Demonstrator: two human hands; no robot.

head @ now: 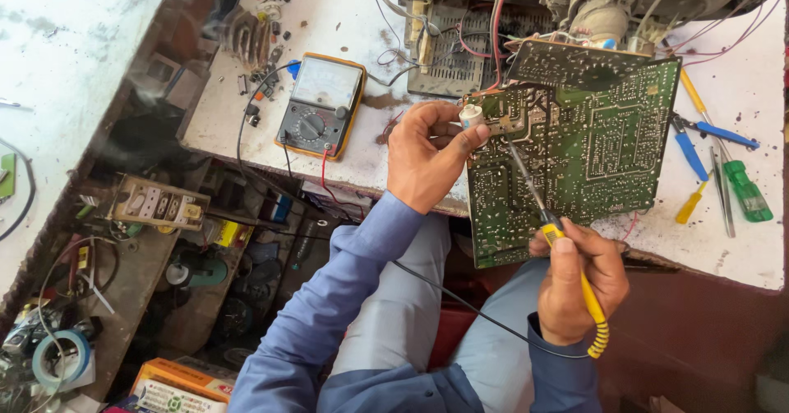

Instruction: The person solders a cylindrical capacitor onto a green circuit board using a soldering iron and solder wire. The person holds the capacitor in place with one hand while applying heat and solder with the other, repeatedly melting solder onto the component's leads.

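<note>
My left hand [427,158] grips the left edge of a green circuit board [592,150], thumb on its solder side, and also pinches a small white spool [471,115] against it. The board is tilted up over the white bench edge, wired to an open chassis [509,18] behind it. My right hand [579,277] holds a yellow-handled soldering iron [575,265]; its metal tip [514,152] touches the board's upper left area. A black cord runs from the iron across my lap.
A yellow-cased analogue multimeter [320,105] lies on the white bench [740,232] at left. Blue-handled pliers [690,150], a green screwdriver [746,189] and tweezers lie at right. Cluttered shelves with a tape roll [59,359] and boxes stand lower left.
</note>
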